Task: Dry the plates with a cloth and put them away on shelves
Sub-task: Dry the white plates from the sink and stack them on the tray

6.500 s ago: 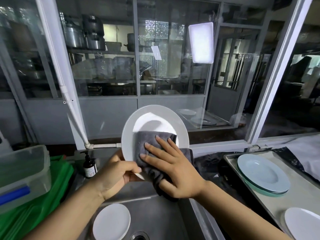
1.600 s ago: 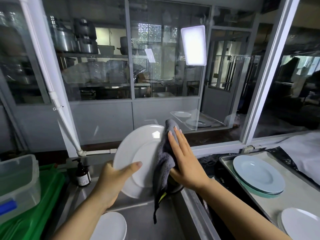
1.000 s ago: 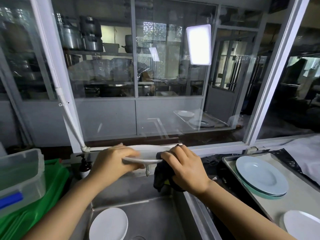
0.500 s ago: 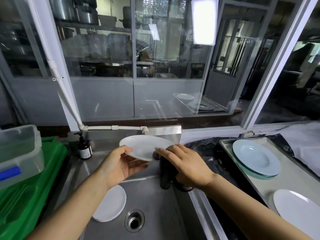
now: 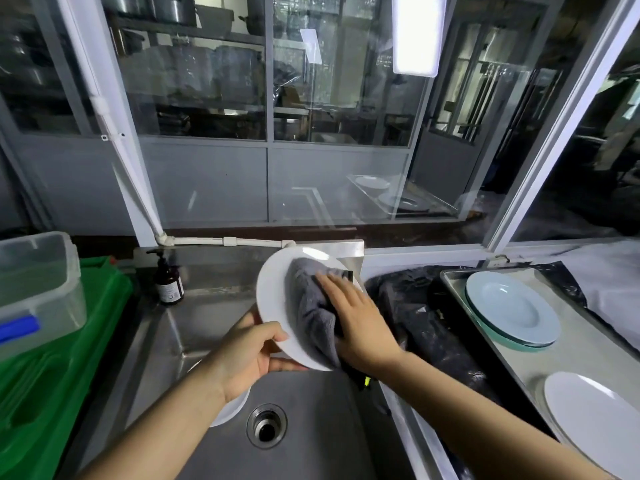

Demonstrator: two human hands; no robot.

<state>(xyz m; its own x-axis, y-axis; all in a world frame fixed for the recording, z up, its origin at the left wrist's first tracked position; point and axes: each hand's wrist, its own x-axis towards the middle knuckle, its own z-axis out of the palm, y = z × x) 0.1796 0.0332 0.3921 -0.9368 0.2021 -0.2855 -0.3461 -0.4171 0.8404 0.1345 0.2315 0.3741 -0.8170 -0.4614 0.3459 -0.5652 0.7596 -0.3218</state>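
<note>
Your left hand grips the plate tilted toward you so your flat right hand can press the cloth across it.

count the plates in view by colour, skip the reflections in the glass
white plates: 3, one held over the sink, one lying in the sink under the left arm, one on the tray's near end
pale blue plates: 1, atop a glass-like dish on the tray
total: 4
</note>
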